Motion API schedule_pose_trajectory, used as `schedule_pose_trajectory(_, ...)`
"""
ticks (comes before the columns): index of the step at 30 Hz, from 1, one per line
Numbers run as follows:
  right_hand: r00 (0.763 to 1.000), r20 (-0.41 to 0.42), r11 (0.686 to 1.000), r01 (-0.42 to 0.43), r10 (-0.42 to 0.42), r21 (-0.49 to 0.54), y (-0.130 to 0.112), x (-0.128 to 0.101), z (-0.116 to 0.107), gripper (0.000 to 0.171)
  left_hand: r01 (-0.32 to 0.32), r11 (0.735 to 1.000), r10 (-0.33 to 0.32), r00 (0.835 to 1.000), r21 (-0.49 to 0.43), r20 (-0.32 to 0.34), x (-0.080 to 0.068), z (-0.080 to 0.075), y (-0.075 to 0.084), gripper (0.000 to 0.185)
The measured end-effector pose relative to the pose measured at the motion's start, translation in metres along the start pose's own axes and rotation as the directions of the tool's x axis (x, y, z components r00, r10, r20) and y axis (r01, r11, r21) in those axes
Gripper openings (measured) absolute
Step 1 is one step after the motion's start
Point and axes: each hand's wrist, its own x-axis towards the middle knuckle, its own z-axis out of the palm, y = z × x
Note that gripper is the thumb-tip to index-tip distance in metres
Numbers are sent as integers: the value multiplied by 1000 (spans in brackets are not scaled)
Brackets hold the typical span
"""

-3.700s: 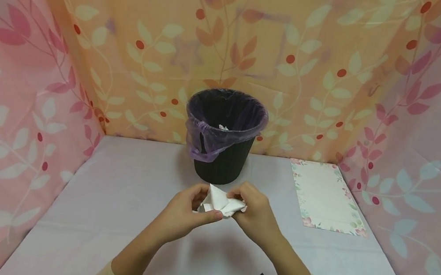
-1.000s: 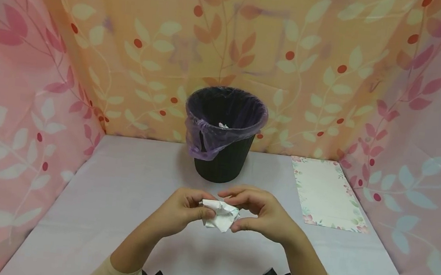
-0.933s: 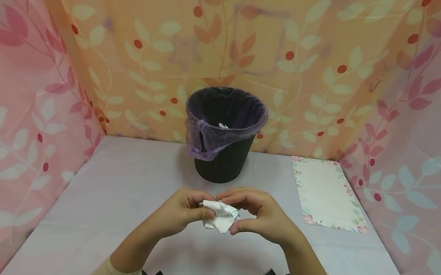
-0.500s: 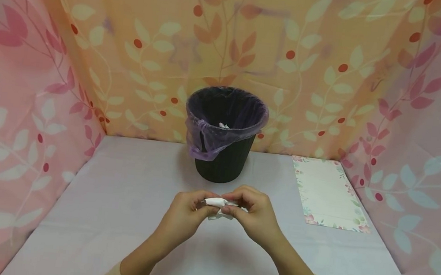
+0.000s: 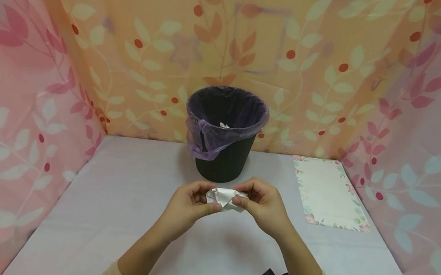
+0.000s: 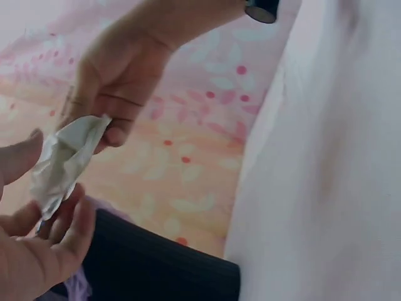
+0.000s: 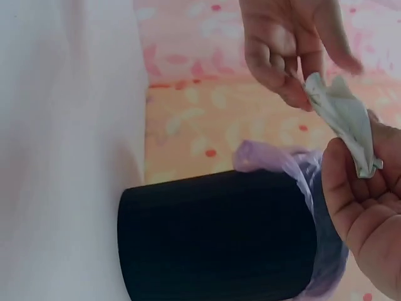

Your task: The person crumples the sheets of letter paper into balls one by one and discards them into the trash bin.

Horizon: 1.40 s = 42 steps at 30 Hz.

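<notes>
A small wad of crumpled white paper (image 5: 223,198) is held up between both hands, over the table in front of the bin. At its left end, my left hand (image 5: 186,207) has its thumb tip near the lower edge and its fingers behind. The right hand (image 5: 263,206) pinches the other end, thumb in front. In the right wrist view, the folded paper (image 7: 343,116) stretches between the two hands, and the left thumb stands spread near it. From the left wrist, the paper (image 6: 66,160) looks flattened, with creases across it.
Behind the hands stands a black bin (image 5: 224,162) with a purple liner (image 5: 208,143) over its rim; a white scrap (image 5: 224,125) lies inside. A flower-bordered sheet (image 5: 331,192) lies flat at the right. Patterned cloth (image 5: 164,61) encloses the white table (image 5: 127,190) at back and sides.
The paper has been turned and squeezed into a smaller wad. Over the last half second it rises slightly toward the bin, and the left thumb moves lower on it. The right hand regrips it.
</notes>
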Motion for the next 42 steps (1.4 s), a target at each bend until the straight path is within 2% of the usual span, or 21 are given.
schedule_pose_trajectory(3, 998, -24, 998, 48, -49, -47, -3, -5, 11, 16, -43, 997, 51, 993, 71, -107, -2, 5, -7, 33)
schedule_pose_trajectory(5, 995, -59, 994, 73, -78, -85, -7, -8, 18, 17, -89, 987, 113, 977, 135, -181, -4, 8, -8, 28)
schedule_pose_trajectory(6, 992, -82, 990, 86, -96, -116, -9, -9, 22, 17, -122, 977, 159, 963, 176, -217, -5, 10, -9, 27)
schedule_pose_trajectory(8, 984, -132, 975, 95, -123, -199, -13, -12, 30, 19, -190, 946, 262, 924, 262, -277, -7, 14, -11, 24)
schedule_pose_trajectory(11, 962, -198, 932, 110, -187, -345, -17, -17, 40, 22, -276, 896, 389, 866, 348, -314, -7, 19, -17, 19)
schedule_pose_trajectory(12, 954, -211, 915, 117, -211, -386, -17, -18, 43, 22, -291, 887, 410, 854, 359, -320, -6, 20, -19, 17)
schedule_pose_trajectory(13, 947, -221, 901, 126, -234, -416, -17, -19, 44, 22, -299, 887, 414, 852, 352, -320, -6, 20, -20, 15)
schedule_pose_trajectory(15, 938, -227, 892, 145, -261, -429, -18, -18, 42, 20, -294, 904, 387, 872, 311, -301, -5, 19, -19, 12)
schedule_pose_trajectory(17, 941, -221, 909, 156, -255, -387, -18, -16, 34, 19, -285, 928, 344, 904, 242, -253, -7, 15, -13, 12)
schedule_pose_trajectory(19, 964, -188, 958, 138, -188, -251, -17, -12, 21, 17, -278, 951, 298, 941, 135, -160, -9, 9, -6, 17)
schedule_pose_trajectory(21, 986, -126, 992, 100, -109, -74, -16, -8, 5, 17, -279, 960, 279, 960, 15, -22, -10, 1, 2, 23)
schedule_pose_trajectory(22, 993, -87, 996, 82, -81, 14, -15, -7, -2, 17, -277, 960, 279, 959, -48, 54, -10, -3, 5, 26)
schedule_pose_trajectory(24, 999, -3, 984, 42, -42, 171, -12, -4, -15, 18, -264, 951, 292, 937, -160, 191, -8, -10, 8, 29)
schedule_pose_trajectory(25, 998, 36, 975, 38, -47, 220, -11, -3, -19, 18, -249, 948, 293, 925, -199, 242, -7, -12, 8, 30)
schedule_pose_trajectory(27, 993, 92, 959, 40, -69, 282, -9, -1, -24, 17, -212, 945, 284, 909, -248, 304, -3, -14, 7, 29)
schedule_pose_trajectory(29, 986, 136, 944, 46, -95, 326, -7, 0, -22, 16, -177, 946, 264, 908, -273, 325, -1, -14, 2, 26)
schedule_pose_trajectory(31, 979, 169, 938, 51, -114, 343, -5, 0, -17, 15, -139, 949, 231, 917, -282, 324, 0, -11, -2, 26)
schedule_pose_trajectory(34, 973, 178, 938, 79, -146, 338, -2, 1, -7, 16, -101, 949, 199, 927, -300, 318, 1, -8, -5, 40)
schedule_pose_trajectory(38, 978, 126, 944, 121, -166, 308, -1, 0, 1, 14, -98, 953, 181, 942, -285, 284, 1, -4, -5, 52)
schedule_pose_trajectory(40, 983, 70, 955, 145, -168, 259, -3, -2, 5, 15, -120, 961, 179, 957, -249, 229, 0, -2, -5, 48)
schedule_pose_trajectory(42, 984, 6, 971, 177, -181, 163, -6, -4, 11, 17, -147, 969, 179, 972, -198, 153, -1, 0, -5, 39)
